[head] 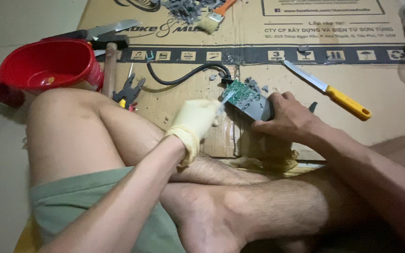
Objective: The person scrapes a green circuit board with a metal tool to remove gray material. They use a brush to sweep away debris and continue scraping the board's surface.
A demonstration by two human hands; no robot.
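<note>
My right hand (284,119), bare, grips a grey block (256,107) with a green circuit board (237,91) on top, tilted on the cardboard sheet (277,79). A black cable (183,77) runs from the board's far end. My left hand (197,118) wears a pale yellow glove and holds a thin light-coloured tool (226,98) whose tip touches the board's near edge. Small grey fragments lie around the block.
A yellow-handled knife (329,90) lies right of the block. A red bowl (48,63), pliers (130,90), a wooden handle (109,68) and large shears (99,33) sit at left. A brush (214,16) and grey debris lie at the far edge. My crossed legs fill the foreground.
</note>
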